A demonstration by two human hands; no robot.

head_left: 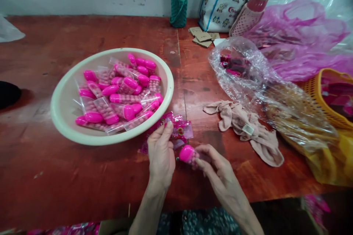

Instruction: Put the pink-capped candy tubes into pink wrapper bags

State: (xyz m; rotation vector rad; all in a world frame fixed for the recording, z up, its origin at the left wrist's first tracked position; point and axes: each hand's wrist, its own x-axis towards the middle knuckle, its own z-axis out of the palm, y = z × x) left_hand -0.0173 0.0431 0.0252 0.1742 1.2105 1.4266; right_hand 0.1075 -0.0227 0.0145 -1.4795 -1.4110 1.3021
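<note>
My right hand (pixel 216 165) grips a small clear tube of pink beads with a bright pink cap (pixel 187 154), its cap end turned to the left. Just left of it, my left hand (pixel 162 148) is closed with thumb and fingers pinched at the edge of a printed pink plastic packet (pixel 182 128). More of these packets seem to lie under that hand on the table, partly hidden. Beyond my left hand stands a wide cream basin (pixel 79 137) holding many similar pink-capped tubes of beads (pixel 124 97).
Pale cloth gloves (pixel 248 128) lie right of my hands. Behind them are a clear plastic bag (pixel 237 77), a yellow basket (pixel 317 88) and pink bags (pixel 300 29). A bottle in a green sleeve (pixel 178 11), a printed bag (pixel 220 3) and cardboard pieces (pixel 202 36) stand near the wall.
</note>
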